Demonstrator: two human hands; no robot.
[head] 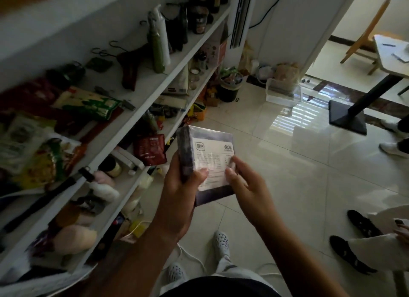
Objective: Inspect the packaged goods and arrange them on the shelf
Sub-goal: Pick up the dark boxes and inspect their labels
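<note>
The left hand [179,186] wraps its fingers round the left edge of a flat purple package [210,155]. The right hand [245,186] pinches the right edge, thumb on the label. The package's long axis is roughly upright, and the cluttered shelf [192,48] lies beyond to the left, nearer the left hand.

the package [210,164] is dark purple with a white printed label. the shelf [141,110] is white. a red packet [150,149], a green-yellow bag [93,104], pale floor tiles [309,186].
</note>
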